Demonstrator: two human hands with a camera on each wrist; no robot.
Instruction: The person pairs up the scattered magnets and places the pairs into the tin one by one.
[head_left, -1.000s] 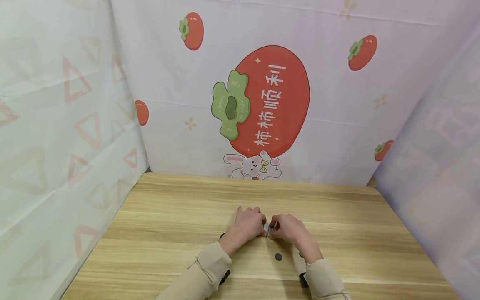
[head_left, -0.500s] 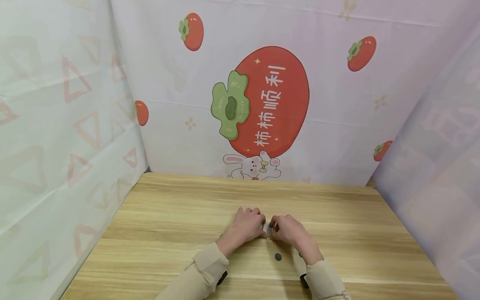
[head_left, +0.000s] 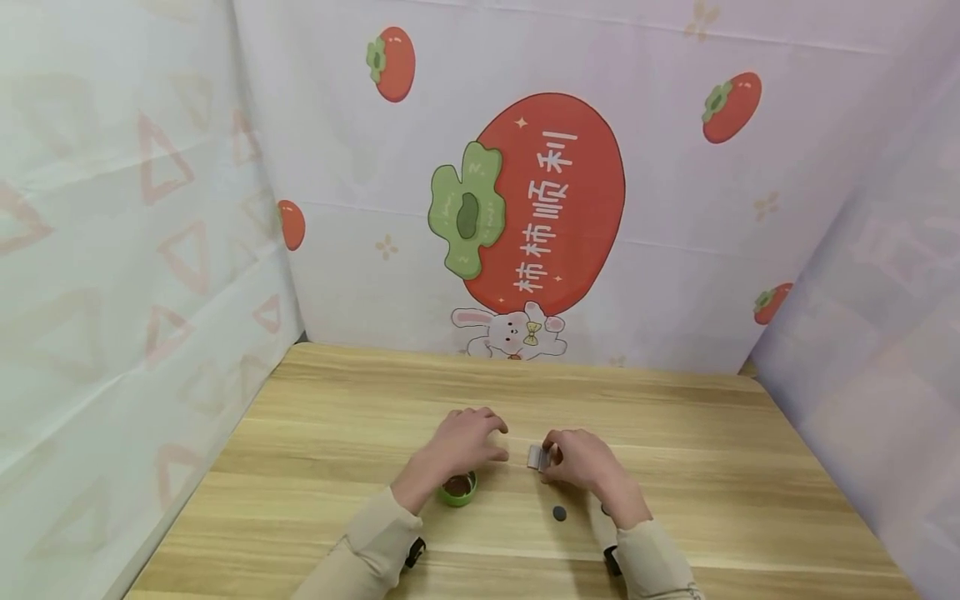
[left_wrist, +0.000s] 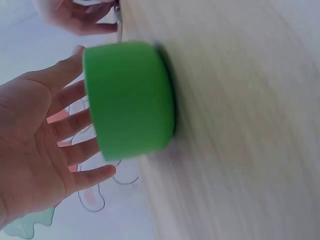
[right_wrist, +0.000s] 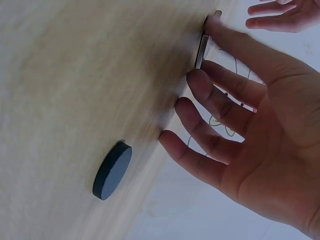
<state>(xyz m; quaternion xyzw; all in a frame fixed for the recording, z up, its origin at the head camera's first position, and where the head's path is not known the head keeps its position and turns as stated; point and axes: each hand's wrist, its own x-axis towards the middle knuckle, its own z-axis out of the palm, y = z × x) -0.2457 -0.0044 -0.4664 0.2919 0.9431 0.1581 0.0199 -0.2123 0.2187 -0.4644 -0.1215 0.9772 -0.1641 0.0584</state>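
A small flat silver-grey metal piece [head_left: 535, 457], made of two plates with a line between them like a hinge, lies on the wooden table. My right hand [head_left: 583, 458] pinches its right part between thumb and fingers; its thin edge [right_wrist: 201, 52] shows there in the right wrist view. To the left, my left hand [head_left: 461, 442] is held over the table, fingers spread and holding nothing. Below that wrist stands a round green container [head_left: 459, 502], brownish inside. In the left wrist view, this green container [left_wrist: 130, 100] covers the left fingers in part.
A flat dark round disc [head_left: 559, 513] lies on the table [head_left: 360, 533] in front of the right hand. Another dark thing [head_left: 604, 509] shows partly behind the right wrist. Printed cloth [head_left: 660, 250] hangs at the back and both sides.
My left hand has let go of the metal piece and moved left, uncovering more of it and the green container. The right hand stays at the metal piece.
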